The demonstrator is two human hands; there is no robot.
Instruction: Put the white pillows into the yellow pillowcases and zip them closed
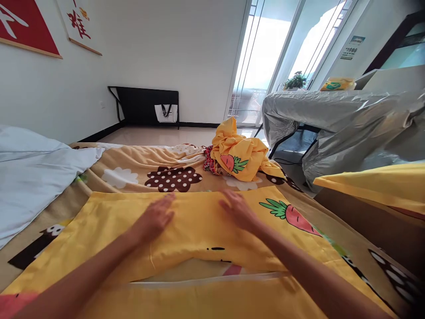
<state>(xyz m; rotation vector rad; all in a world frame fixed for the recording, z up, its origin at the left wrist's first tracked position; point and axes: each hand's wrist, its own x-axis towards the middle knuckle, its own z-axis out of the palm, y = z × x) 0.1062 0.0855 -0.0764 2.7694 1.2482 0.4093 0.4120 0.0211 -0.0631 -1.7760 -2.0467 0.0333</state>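
Note:
A yellow cloth [195, 217] printed with pink carrots lies spread over the bed in front of me; it looks like a pillowcase. My left hand [155, 218] rests near its far edge, palm down with the fingers stretched out. Farther right, my right hand [237, 209] is over the same edge, fingers apart and slightly smeared by motion. Neither hand grasps anything. Close to me, the cloth gapes, and a pale strip [199, 280] runs along the near side of that gap. Past the right hand, a crumpled yellow carrot-print cloth [244, 150] sits in a heap.
Under the cloth is a brown patterned blanket [133, 161]. White pillows [36, 173] lie at the left. On the right are a box [368, 221] with yellow cloth over it and a plastic-covered table [332, 106]. A white bag [166, 114] hangs on a black panel near the wall.

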